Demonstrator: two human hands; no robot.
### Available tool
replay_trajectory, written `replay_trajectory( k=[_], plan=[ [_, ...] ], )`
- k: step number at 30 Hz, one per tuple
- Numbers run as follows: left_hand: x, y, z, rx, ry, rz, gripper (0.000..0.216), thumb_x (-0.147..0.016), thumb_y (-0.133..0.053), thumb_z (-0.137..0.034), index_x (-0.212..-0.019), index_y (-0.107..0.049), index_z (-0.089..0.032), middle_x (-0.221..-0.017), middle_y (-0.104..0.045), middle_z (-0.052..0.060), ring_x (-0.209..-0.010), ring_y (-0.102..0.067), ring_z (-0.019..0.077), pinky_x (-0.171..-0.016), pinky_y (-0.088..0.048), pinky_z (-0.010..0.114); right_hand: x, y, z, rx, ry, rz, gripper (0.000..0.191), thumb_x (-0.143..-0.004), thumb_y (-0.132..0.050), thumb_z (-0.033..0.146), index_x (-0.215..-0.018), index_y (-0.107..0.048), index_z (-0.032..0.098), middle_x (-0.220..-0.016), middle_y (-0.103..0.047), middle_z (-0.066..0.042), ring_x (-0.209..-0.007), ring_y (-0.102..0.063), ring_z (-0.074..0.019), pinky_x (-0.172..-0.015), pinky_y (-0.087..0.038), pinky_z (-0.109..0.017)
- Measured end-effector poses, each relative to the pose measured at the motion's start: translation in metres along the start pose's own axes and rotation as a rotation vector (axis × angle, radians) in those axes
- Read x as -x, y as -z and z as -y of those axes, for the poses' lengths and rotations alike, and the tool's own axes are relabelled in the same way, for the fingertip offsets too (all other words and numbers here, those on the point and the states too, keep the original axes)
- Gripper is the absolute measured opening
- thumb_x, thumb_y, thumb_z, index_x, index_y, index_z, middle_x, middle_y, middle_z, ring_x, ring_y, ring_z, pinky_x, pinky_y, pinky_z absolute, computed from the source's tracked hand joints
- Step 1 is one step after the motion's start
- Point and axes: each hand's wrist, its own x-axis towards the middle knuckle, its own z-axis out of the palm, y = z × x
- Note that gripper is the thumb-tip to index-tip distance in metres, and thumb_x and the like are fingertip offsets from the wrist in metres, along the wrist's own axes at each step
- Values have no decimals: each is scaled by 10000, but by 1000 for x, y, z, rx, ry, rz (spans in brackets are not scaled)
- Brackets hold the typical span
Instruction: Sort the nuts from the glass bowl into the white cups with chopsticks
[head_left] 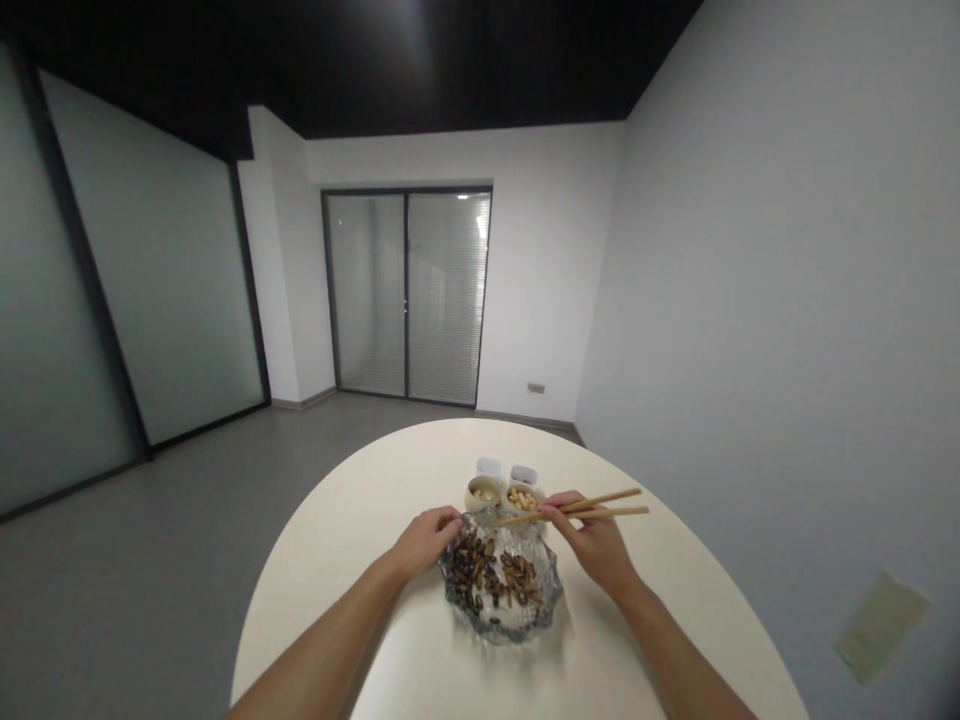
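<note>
A clear glass dish [501, 627] holding dark seeds or nuts sits on the round white table [390, 480]. My left hand [426, 540] rests closed on the dish's left rim. My right hand [592, 540] is to the right of the dish and grips a pair of wooden chopsticks [577, 508]. The chopstick tips point left, over the far edge of the dish. Just behind the dish stand a small round bowl [483, 492] and a small white cup of pale nuts [523, 496].
Two small white square containers [489, 466] stand at the back of the group. The table edge curves around left and front. A grey wall runs close on the right. Grey floor and a glass sliding door [407, 295] lie beyond.
</note>
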Motion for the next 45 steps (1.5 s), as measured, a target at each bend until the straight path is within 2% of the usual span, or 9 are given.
replay_trajectory(
  k=[9, 18, 24, 32, 36, 40, 45],
  plan=[
    [0, -1, 0, -4, -11, 2, 335, -890, -459, -413, -862, -682, -165, -827, -704, 35, -802, -609, 198, -724, -428, 266, 5, -11, 1, -4, -45, 178, 184, -905, -651, 408, -889, -724, 240, -848, -763, -33, -790, -722, -231, -730, -581, -326],
    [-2, -2, 1, -16, -13, 9, 344, -890, -452, -407, -883, -690, -159, -842, -706, 39, -815, -617, 201, -733, -433, 269, 8, -16, 1, -38, -44, 195, 189, -883, -682, 397, -878, -740, 218, -807, -757, -40, -762, -719, -229, -733, -583, -335],
    [0, -1, 1, -18, -16, 1, 346, -891, -450, -413, -885, -689, -164, -840, -707, 38, -806, -614, 200, -733, -431, 271, 4, -8, -1, -46, -21, 83, 186, -871, -700, 412, -878, -747, 232, -832, -764, -46, -793, -720, -236, -765, -587, -357],
    [0, 0, -1, -11, -12, 1, 339, -888, -455, -406, -880, -691, -162, -841, -710, 39, -817, -623, 203, -738, -434, 275, -3, 7, -20, 9, -25, -241, 252, -836, -723, 469, -863, -754, 221, -866, -768, -70, -829, -718, -258, -790, -590, -400],
    [0, 0, -2, -13, -5, -3, 339, -878, -461, -405, -884, -695, -159, -851, -714, 44, -824, -624, 206, -750, -439, 279, -4, 9, -36, 51, -33, -341, 278, -849, -702, 491, -889, -757, 222, -908, -770, -79, -875, -716, -273, -830, -576, -432],
    [0, -1, 1, -4, -11, -1, 343, -879, -461, -411, -881, -693, -159, -844, -713, 44, -816, -624, 205, -754, -442, 281, -4, 6, -49, 68, -32, -349, 316, -860, -675, 522, -894, -760, 220, -927, -770, -86, -906, -713, -286, -870, -562, -464],
    [-1, -2, 2, 11, -5, 0, 338, -879, -459, -405, -882, -692, -161, -834, -711, 40, -803, -623, 200, -733, -440, 274, -4, -1, -58, 51, -11, -276, 317, -856, -675, 530, -897, -757, 226, -932, -771, -72, -916, -716, -278, -918, -550, -470]
  ],
)
